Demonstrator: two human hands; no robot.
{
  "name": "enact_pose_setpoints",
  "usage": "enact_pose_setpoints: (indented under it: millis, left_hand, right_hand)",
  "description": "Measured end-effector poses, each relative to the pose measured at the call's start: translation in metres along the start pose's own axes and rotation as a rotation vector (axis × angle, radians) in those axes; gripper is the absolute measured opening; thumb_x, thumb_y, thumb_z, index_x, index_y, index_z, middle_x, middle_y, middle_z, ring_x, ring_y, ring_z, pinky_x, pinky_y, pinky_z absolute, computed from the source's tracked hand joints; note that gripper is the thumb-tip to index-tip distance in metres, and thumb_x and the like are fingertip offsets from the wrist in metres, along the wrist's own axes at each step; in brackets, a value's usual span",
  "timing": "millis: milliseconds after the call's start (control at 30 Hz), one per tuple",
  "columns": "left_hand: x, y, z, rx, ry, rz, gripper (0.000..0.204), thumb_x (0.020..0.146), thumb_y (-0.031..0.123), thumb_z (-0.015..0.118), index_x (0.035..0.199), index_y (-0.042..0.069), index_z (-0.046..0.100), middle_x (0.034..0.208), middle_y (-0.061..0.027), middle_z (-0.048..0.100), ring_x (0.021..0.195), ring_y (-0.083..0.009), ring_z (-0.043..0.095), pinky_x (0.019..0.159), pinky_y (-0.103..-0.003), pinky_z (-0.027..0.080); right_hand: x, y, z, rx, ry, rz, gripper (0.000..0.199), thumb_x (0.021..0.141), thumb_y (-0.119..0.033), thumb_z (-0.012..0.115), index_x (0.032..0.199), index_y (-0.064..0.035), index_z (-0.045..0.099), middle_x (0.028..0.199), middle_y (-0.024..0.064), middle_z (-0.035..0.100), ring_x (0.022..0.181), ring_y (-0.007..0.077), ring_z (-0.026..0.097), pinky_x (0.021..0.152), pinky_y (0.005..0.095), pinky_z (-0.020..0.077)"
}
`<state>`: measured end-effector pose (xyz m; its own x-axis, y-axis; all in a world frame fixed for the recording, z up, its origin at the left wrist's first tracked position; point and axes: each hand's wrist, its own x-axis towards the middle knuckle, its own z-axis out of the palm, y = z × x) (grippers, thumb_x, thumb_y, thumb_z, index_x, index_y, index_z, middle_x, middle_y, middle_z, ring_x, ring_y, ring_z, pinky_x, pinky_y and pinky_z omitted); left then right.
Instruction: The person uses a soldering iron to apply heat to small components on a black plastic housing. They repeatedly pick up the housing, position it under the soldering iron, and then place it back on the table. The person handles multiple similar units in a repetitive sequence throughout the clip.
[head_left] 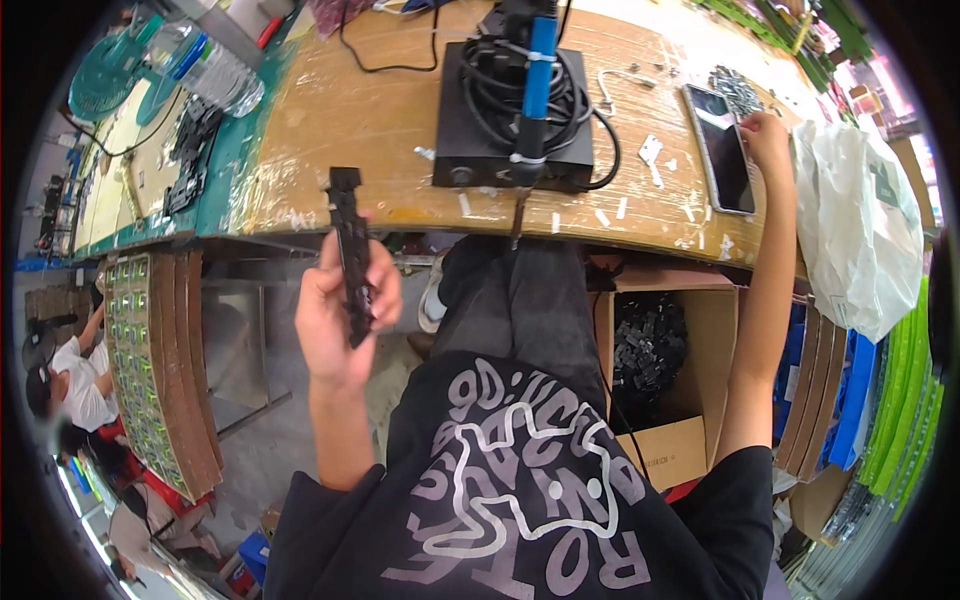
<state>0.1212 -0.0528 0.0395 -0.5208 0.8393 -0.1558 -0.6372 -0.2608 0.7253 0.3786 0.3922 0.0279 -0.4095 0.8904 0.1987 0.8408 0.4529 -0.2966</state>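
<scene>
My left hand (330,315) is raised in front of the table's near edge, its fingers wrapped round a long, narrow black plastic part (350,240) that stands nearly upright. At the right of the table my right hand (766,140) has its fingers bent together beside a smartphone (722,155) with a dark screen. Just beyond those fingers lies a heap of small silvery metal pieces (737,92), perhaps screws. Whatever is between the right fingertips is hidden. A blue and black electric screwdriver (538,95) hangs bit down at the middle, in front of a black box (465,110).
A coiled black cable (480,85) rests on the box. Beside my right forearm hangs a white plastic bag (858,225). Below the table stands a cardboard box (712,350) of black parts. A water bottle (215,70) and several black parts (195,155) are at the left.
</scene>
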Motion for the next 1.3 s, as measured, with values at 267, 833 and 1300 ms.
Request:
enact_pose_setpoints:
  millis: [267,833,1300]
  left_hand:
    - [-0.021,-0.021,0.01,0.112,-0.159,-0.137,0.057,0.08,0.032,0.047,0.121,-0.002,0.028,0.07,-0.0075,0.04,0.055,-0.0157,0.044,0.044,-0.027,0.038]
    - [-0.03,-0.068,0.05,0.273,-0.196,-0.196,0.054,0.086,0.023,0.037,0.13,0.007,0.012,0.086,-0.0144,0.053,0.063,-0.0101,0.05,0.052,-0.021,0.041]
    - [-0.024,-0.086,0.069,0.231,0.12,0.064,0.055,0.079,0.0,0.048,0.126,0.002,0.018,0.101,-0.0214,0.051,0.082,-0.0222,0.057,0.061,-0.033,0.054]
  right_hand:
    - [-0.043,-0.021,-0.009,0.169,0.443,-0.031,0.015,0.074,-0.016,0.06,0.08,-0.0027,0.062,0.074,0.0105,0.062,0.071,0.0191,0.06,0.065,0.0286,0.0449]
    - [-0.23,-0.152,0.008,1.546,0.109,0.079,0.021,0.079,0.003,0.051,0.1,0.005,0.053,0.084,0.0168,0.058,0.062,0.0158,0.056,0.058,0.0264,0.0477]
    - [-0.261,-0.184,0.016,1.737,-0.156,0.073,0.011,0.078,0.006,0.05,0.089,0.004,0.048,0.087,0.0195,0.058,0.081,0.0239,0.059,0.068,0.0316,0.0496]
